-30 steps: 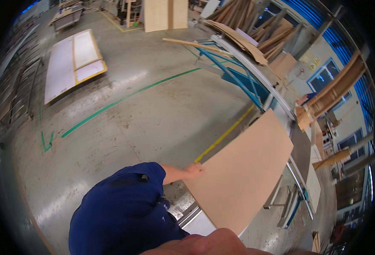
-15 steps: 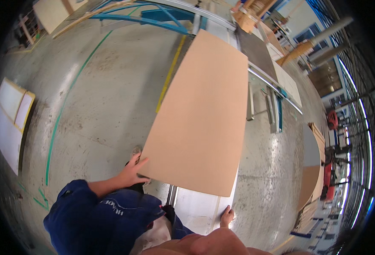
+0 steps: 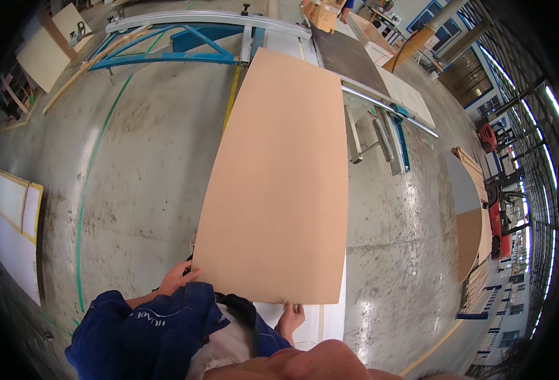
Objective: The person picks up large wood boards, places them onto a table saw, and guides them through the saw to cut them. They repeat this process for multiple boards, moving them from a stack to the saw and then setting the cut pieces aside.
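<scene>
A woodworking shop: concrete floor [image 3: 146, 183] with painted lines, sliding panel saw [image 3: 355, 69], stacked boards [image 3: 473, 221], large fibreboard sheet [image 3: 279, 183].

The brown board [image 3: 279, 183] has swung lengthwise ahead, both hands now at its near edge.

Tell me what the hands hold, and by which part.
A large tan board: left hand grips its near left corner, right hand its near edge.

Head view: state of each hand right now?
Left hand: closed on the near left corner of the brown board.
Right hand: at the board's near edge, fingers under it; grip cannot be told.
</scene>
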The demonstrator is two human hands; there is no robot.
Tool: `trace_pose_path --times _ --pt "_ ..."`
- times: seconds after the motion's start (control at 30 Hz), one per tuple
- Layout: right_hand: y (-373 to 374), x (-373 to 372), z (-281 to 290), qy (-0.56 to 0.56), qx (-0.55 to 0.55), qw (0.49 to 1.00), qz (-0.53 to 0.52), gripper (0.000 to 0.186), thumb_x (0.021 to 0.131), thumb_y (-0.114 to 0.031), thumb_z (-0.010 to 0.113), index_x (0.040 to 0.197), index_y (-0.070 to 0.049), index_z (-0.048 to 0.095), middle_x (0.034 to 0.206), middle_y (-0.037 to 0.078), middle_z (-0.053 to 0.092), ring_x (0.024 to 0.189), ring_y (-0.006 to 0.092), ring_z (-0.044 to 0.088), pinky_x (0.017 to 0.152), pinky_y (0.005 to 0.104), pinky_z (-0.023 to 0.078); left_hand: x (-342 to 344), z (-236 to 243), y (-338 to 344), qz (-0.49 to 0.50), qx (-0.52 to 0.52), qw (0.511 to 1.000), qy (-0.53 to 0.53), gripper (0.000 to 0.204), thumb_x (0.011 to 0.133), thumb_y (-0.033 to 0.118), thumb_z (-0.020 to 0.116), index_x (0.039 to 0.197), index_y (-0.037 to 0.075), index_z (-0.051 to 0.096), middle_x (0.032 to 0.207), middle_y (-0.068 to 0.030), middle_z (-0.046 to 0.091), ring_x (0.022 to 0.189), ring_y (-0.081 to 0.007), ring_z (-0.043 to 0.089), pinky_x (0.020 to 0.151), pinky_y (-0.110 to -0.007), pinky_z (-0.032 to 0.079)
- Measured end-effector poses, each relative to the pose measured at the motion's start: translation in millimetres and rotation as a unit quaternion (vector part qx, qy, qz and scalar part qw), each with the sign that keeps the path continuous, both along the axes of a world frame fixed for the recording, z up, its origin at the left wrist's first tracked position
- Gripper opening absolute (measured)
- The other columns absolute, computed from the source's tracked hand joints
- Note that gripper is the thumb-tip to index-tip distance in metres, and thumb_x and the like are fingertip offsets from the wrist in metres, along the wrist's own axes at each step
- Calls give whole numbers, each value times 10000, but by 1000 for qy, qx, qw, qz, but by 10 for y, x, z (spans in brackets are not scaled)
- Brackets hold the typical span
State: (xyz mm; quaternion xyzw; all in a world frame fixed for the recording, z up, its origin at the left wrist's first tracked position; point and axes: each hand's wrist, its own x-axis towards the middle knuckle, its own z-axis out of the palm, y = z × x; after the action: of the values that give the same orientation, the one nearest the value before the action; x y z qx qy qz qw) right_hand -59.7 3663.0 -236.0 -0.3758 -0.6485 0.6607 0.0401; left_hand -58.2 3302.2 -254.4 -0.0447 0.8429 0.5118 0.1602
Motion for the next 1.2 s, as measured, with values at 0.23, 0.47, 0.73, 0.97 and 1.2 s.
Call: trace_pose_path --times 0.23,0.47,0.73,0.97,1.2 --pt "534 -1049 -335 89 -91 989 -72 230 887 1 654 1109 54 636 940 54 651 782 143 576 721 273 470 -854 115 554 -42 -125 952 277 635 734 351 836 1272 85 629 1281 -172 519 1126 -375 524 975 -441 469" --pt "605 -2544 -356 133 -135 977 -92 236 864 57 644 1099 64 613 885 17 624 738 86 556 627 229 433 -2193 203 1031 -54 -168 955 240 768 700 334 859 1351 59 559 1318 -178 441 1259 -374 399 1038 -466 419" --pt "610 -3492 -529 108 -193 973 -59 230 850 97 630 1063 15 604 837 4 598 638 55 522 515 190 388 -3052 106 1474 -7 -165 947 276 762 680 306 874 1329 37 580 1377 -194 442 1262 -383 417 1067 -454 396" --pt "891 -3872 -448 80 -172 979 -76 278 839 98 616 1101 7 636 928 5 630 684 74 548 573 222 441 -3328 3 1760 8 -139 945 295 735 663 325 884 1301 72 621 1440 -193 431 1288 -363 413 1079 -460 383" --pt "1039 -3929 -549 115 -87 986 -82 421 833 89 640 1251 41 611 1115 50 663 974 145 616 858 279 475 -3405 52 1957 12 -187 938 291 759 647 431 877 1311 154 635 1438 -144 447 1298 -309 400 1112 -450 310"
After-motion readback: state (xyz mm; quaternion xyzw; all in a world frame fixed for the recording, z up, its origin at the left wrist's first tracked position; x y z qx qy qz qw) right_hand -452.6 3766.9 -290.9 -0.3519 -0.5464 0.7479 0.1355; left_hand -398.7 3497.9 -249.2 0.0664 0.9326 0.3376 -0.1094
